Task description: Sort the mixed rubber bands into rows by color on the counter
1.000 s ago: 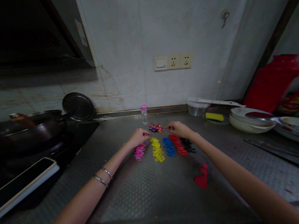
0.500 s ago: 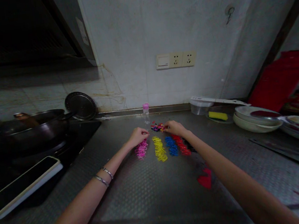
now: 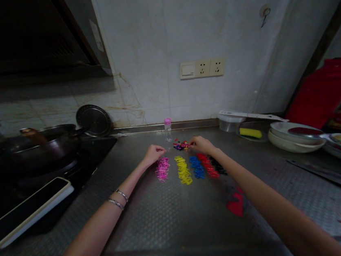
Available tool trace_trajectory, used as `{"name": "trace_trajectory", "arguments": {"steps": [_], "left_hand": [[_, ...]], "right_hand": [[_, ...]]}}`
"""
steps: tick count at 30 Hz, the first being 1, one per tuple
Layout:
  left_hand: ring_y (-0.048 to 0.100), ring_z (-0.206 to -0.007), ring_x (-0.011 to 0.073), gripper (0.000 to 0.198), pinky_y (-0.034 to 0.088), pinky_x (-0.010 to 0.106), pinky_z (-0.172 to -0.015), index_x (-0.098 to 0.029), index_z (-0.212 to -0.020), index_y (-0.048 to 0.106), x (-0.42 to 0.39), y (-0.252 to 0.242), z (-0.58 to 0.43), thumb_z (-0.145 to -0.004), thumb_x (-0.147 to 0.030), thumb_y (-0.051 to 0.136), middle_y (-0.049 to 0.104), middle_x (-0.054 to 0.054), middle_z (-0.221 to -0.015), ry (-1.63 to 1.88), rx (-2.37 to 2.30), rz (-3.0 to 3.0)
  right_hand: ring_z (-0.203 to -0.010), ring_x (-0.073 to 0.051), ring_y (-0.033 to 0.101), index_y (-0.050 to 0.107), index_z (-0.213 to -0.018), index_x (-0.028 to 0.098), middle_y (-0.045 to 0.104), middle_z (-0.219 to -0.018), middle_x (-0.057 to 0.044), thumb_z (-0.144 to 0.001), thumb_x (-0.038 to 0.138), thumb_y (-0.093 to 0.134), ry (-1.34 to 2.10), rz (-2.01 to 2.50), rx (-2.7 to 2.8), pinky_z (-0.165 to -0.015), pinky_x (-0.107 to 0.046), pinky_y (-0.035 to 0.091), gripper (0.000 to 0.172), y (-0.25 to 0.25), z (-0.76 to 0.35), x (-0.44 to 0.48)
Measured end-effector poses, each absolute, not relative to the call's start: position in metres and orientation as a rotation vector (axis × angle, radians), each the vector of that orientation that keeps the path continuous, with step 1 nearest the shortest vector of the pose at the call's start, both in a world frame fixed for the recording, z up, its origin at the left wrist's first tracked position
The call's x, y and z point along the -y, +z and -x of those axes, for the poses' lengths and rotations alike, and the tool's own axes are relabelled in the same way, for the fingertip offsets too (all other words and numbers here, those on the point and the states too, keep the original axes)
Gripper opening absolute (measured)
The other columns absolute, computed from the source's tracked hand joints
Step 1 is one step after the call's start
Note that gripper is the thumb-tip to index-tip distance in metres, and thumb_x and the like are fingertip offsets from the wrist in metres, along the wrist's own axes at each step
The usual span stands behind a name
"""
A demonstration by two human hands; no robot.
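My left hand (image 3: 154, 153) hovers just behind the row of pink rubber bands (image 3: 162, 169), its thumb and fingers pinched together; anything between them is too small to make out. With fingertips also pinched, my right hand (image 3: 202, 144) touches the right side of a small mixed pile of coloured rubber bands (image 3: 181, 145). Between my forearms lie separate rows of yellow rubber bands (image 3: 183, 170), blue rubber bands (image 3: 197, 167) and red rubber bands (image 3: 208, 166). Black rubber bands (image 3: 218, 166) are partly hidden by my right forearm. A clear little bottle with a pink cap (image 3: 168, 129) stands behind the pile.
On the left, a pan (image 3: 46, 146) sits on the black stove, with a white-edged device (image 3: 32, 213) nearer me. To the right are a plastic tub (image 3: 228, 124), a yellow sponge (image 3: 250, 133), stacked bowls (image 3: 295, 140) and a knife (image 3: 327, 178). A red heart shape (image 3: 235, 206) lies near my right forearm.
My left hand has shifted slightly left and back, off the pink row. My right hand stays at the mixed pile, and the camera view has turned a little to the left.
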State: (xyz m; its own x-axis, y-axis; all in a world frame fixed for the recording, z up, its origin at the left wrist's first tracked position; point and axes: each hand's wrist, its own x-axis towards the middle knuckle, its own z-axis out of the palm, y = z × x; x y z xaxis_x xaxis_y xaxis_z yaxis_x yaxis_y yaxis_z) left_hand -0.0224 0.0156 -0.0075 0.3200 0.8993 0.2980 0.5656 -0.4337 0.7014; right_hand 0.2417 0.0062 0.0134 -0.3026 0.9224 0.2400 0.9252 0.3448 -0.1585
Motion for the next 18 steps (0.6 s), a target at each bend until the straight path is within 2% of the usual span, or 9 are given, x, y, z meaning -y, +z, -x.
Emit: {"name": "trace_trajectory", "arguments": {"steps": [9,18], "left_hand": [[0.052,-0.054,0.0113,0.024,0.039,0.021,-0.053,-0.008,-0.076,0.070,-0.015,-0.005,0.028,-0.066,-0.025,0.057,0.066,0.005,-0.062,0.990,-1.325,-1.978],[0.044,-0.046,0.0080,0.026,0.032,0.019,-0.046,-0.009,-0.078,0.070,-0.025,-0.013,0.039,-0.064,-0.027,0.058,0.062,0.002,-0.056,1.086,-1.383,-1.791]], "right_hand": [[-0.068,-0.013,0.056,0.069,-0.082,0.018,0.066,-0.078,-0.005,-0.075,0.026,0.055,0.060,1.464,2.263,-0.059,-0.020,0.038,0.017,0.009,-0.257,-0.012],[-0.063,-0.013,0.056,0.070,-0.077,0.014,0.068,-0.073,-0.005,-0.073,0.028,0.058,0.196,1.307,2.150,-0.059,-0.020,0.040,0.018,0.020,-0.249,-0.002]]}}
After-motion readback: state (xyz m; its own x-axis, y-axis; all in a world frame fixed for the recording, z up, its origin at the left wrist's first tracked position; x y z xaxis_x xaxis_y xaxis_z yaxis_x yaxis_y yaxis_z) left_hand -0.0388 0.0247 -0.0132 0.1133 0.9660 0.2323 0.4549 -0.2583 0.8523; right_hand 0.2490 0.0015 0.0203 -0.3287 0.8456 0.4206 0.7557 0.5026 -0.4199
